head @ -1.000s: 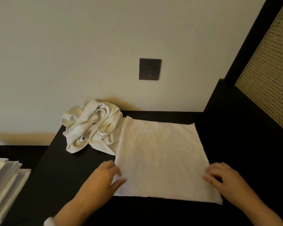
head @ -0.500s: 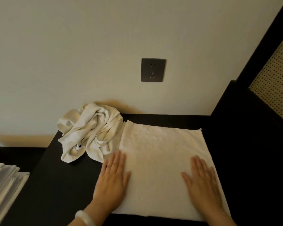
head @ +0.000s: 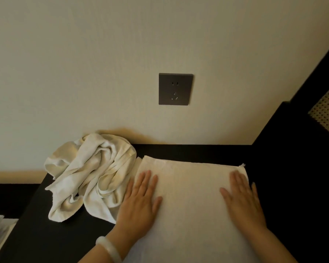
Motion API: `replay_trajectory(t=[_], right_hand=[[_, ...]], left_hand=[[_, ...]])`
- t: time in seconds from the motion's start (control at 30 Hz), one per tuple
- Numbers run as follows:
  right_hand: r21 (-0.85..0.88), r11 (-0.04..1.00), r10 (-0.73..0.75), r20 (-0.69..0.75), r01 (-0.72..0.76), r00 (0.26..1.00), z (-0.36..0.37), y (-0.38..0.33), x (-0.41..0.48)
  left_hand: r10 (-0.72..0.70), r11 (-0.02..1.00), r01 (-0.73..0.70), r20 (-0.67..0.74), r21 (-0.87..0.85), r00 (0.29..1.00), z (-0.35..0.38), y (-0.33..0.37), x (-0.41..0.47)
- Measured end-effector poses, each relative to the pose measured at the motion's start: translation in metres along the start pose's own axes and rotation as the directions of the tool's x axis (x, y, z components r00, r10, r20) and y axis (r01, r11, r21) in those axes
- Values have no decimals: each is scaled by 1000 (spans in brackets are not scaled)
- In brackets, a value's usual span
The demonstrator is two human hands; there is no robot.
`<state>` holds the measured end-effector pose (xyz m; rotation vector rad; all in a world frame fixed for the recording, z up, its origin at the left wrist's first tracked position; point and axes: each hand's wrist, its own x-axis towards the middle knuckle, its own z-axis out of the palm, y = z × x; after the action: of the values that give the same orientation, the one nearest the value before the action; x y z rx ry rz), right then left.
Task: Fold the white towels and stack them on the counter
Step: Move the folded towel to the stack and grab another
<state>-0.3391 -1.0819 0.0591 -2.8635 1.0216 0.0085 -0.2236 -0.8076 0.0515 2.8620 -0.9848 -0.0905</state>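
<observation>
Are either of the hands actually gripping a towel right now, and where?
Nothing is gripped. The left hand and right hand lie flat, fingers straight, pressing the flat towel near its left and right edges.

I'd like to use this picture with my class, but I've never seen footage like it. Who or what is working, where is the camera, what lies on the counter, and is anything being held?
There is no machine here: a person works with bare hands. The camera is worn on the person's head and looks forward and down, so you see their own arms from above. The left hand, with a pale bracelet on its wrist, and the right hand both lie flat, fingers straight, pressing on a white towel spread on the dark counter. Nothing is held. Against the towel's left edge sits a crumpled white heap, not yet folded. A dark socket is on the wall behind.
</observation>
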Motion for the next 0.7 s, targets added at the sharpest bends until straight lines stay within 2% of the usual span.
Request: replay_trajectory(t=[0.03, 0.1, 0.17, 0.23, 0.27, 0.33, 0.4, 0.47, 0.57, 0.63, 0.7], right_hand=[[-34, 999, 37, -14, -37, 999, -6, 3, 5], [22, 1000, -21, -25, 21, 999, -13, -11, 6], [136, 969, -208, 16, 204, 978, -12, -37, 5], [171, 899, -422, 81, 404, 903, -2, -57, 3], [146, 886, -456, 108, 440, 883, 4, -59, 6], [74, 926, -377, 96, 371, 921, 6, -42, 18], [37, 979, -202, 40, 200, 979, 5, -16, 33], [11, 996, -83, 62, 83, 995, 0, 4, 45], [-43, 997, -54, 60, 57, 997, -5, 4, 47], [-16, 996, -88, -12, 88, 996, -6, -11, 35], [24, 988, -154, -7, 154, 988, 1, -20, 16]], left_hand=[[-19, 1000, 19, 5, 0, 1000, -3, 1, 1], [-9, 1000, 8, -19, -19, 1000, -15, 17, 10], [114, 991, -117, -56, -58, 992, -22, 38, 27], [129, 987, -125, 32, -102, 991, -20, 44, 44], [119, 991, -116, 49, -59, 992, -17, 38, 53], [49, 999, -50, 45, 12, 998, -9, 16, 65], [-32, 999, 32, 23, -12, 999, -8, -7, 70], [-90, 994, 92, 35, -52, 995, -7, -20, 73], [-107, 994, 108, 28, -27, 994, -12, -11, 70], [-41, 999, 41, -13, -9, 999, -16, 7, 57], [58, 997, -60, -33, -58, 998, -14, 20, 34]])
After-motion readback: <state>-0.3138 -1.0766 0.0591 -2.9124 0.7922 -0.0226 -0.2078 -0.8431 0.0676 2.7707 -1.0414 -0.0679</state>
